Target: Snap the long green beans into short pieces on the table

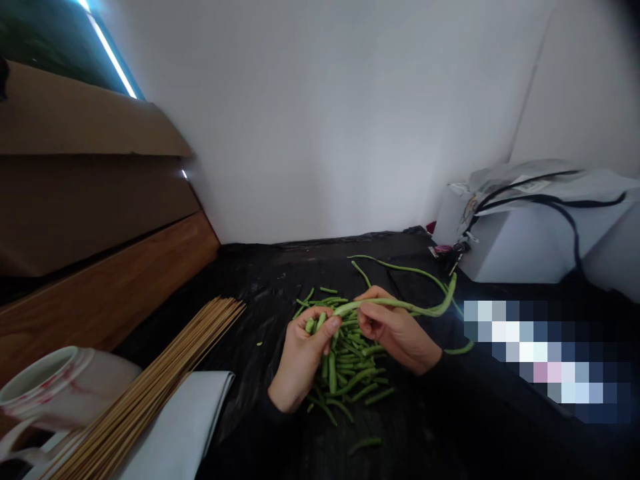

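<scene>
My left hand (pixel 303 357) is closed around a few short green bean pieces and pinches the near end of a long green bean (pixel 400 305). My right hand (pixel 395 330) grips the same long bean a little further along, its fingers curled. The bean's free end curves off to the right. Beneath both hands lies a pile of cut bean pieces (pixel 350 370) on a black plastic sheet (pixel 260 280). More long uncut beans (pixel 395 267) lie behind the hands.
A bundle of bamboo skewers (pixel 150 390) lies at the left, partly over a white sheet (pixel 185 427). A white cup (pixel 45 387) sits at the lower left. A wooden board (pixel 100 293) and cardboard flank the left; a white bag with black straps (pixel 540 220) stands at the right.
</scene>
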Tool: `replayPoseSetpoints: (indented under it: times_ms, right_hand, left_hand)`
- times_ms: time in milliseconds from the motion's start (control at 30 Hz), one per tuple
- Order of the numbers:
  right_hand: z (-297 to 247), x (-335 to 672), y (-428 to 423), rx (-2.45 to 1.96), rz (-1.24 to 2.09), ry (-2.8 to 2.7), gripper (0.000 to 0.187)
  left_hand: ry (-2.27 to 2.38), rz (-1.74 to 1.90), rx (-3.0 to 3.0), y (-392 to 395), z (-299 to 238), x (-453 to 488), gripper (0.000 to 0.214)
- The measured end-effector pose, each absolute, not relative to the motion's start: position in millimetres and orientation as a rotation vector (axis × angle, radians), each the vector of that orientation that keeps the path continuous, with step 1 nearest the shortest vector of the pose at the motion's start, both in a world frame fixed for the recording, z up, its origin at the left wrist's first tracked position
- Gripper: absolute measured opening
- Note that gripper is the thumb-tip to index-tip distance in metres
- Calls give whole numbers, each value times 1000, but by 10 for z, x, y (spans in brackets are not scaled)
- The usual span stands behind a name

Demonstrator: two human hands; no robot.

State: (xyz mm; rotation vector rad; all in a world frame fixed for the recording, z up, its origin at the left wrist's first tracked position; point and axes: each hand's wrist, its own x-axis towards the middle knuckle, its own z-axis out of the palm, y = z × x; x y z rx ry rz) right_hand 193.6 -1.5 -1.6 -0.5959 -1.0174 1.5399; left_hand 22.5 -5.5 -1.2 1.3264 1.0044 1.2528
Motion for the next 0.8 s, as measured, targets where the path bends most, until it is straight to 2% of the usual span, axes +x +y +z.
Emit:
replayPoseSetpoints:
  times_ms: [433,800]
  right_hand:
    - [-44,1779,-56,-710,1446,-1137,20]
    - [-4,1881,-18,-704,1404,-1060,15]
  left_hand:
    - [855,1298,1013,-54,77,255,28]
    - [1235,1384,1636,-42,123,186,13]
